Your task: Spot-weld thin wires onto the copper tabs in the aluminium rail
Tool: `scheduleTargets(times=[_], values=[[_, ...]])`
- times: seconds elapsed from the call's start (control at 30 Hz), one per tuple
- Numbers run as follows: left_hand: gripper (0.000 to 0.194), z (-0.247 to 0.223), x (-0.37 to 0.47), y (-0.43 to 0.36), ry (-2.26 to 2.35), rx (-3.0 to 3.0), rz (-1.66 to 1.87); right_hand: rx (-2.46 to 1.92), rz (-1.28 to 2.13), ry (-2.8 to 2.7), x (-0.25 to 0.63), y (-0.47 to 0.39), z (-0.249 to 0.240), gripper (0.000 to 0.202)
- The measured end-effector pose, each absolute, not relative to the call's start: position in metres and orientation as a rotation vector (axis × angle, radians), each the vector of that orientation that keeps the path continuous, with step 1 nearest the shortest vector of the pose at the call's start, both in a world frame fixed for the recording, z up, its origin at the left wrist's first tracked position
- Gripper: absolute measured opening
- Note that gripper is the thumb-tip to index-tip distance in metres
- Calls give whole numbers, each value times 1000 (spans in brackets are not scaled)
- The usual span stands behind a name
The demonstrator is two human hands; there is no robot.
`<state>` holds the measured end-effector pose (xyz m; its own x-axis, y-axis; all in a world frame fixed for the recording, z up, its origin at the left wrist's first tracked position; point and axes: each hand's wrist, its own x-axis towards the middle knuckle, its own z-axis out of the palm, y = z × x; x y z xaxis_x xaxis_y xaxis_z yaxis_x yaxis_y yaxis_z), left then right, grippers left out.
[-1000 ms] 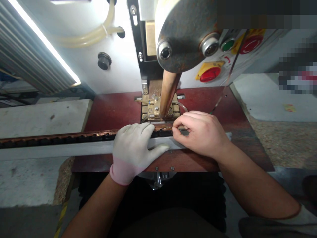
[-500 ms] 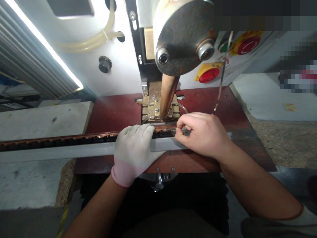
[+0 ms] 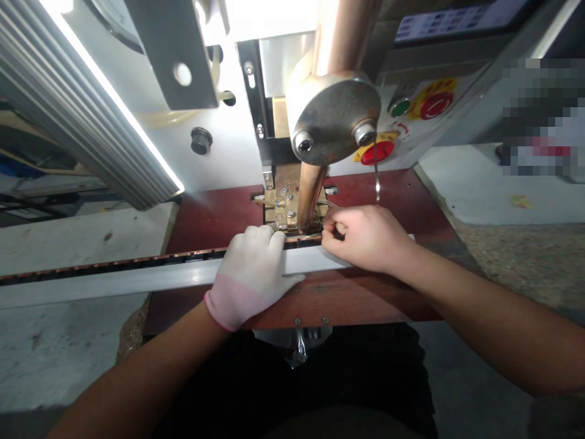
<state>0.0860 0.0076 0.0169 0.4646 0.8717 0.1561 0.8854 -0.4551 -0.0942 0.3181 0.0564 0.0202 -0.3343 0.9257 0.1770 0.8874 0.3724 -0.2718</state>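
My left hand (image 3: pixel 251 271), in a white glove with a pink cuff, is wrapped over a long pale metal rail (image 3: pixel 159 281), its thumb stretched along the front side. Dark parts and a copper-coloured edge (image 3: pixel 183 256) run along the rail's back. My bare right hand (image 3: pixel 365 238) pinches a thin metal strip (image 3: pixel 377 183), which rises behind the knuckles. Its other end points left from the fingertips, close to the foot of a copper rod (image 3: pixel 312 192). The rod comes down over a brass block (image 3: pixel 286 207) just behind the rail; whether they touch is hidden.
A dark red board (image 3: pixel 214 213) lies under the rail. Behind stands a machine with a round metal head (image 3: pixel 338 122), a red knob (image 3: pixel 377 152) and a red push button (image 3: pixel 436 106). A bright lamp (image 3: pixel 114 110) hangs left. White slabs (image 3: pixel 503 189) flank the board.
The view has shifted, showing more of the machine's upper part. My right hand sits slightly further left, and the strip stands more upright and shows less length. My left hand still holds the rail.
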Motion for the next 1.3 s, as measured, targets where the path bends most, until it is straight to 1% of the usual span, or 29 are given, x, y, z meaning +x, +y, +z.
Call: scheduleTargets(times=[0.17,0.4,0.63,0.9,1.07,1.17,1.23,1.3], values=[[53,24,82,18,-1543,-2641,-75,-1610,330,-2386,313,71,22,15],[55,21,79,20,-1536,-2648,-80,-1642,225,-2382,311,68,18,17],[46,23,81,26,-1517,-2626,-96,-1637,280,-2353,314,70,20,21],[45,23,80,27,-1517,-2620,-104,-1603,302,-2349,315,71,16,23],[50,26,88,27,-1556,-2618,-115,-1598,309,-2376,316,70,17,23],[46,21,81,0,-1643,-2608,-331,-1570,297,-2381,318,71,15,24],[42,10,54,-37,-1721,-2522,-670,-1551,299,-2384,320,71,14,24],[37,-3,8,-82,-1885,-2152,-966,-1548,305,-2390,321,71,13,25]])
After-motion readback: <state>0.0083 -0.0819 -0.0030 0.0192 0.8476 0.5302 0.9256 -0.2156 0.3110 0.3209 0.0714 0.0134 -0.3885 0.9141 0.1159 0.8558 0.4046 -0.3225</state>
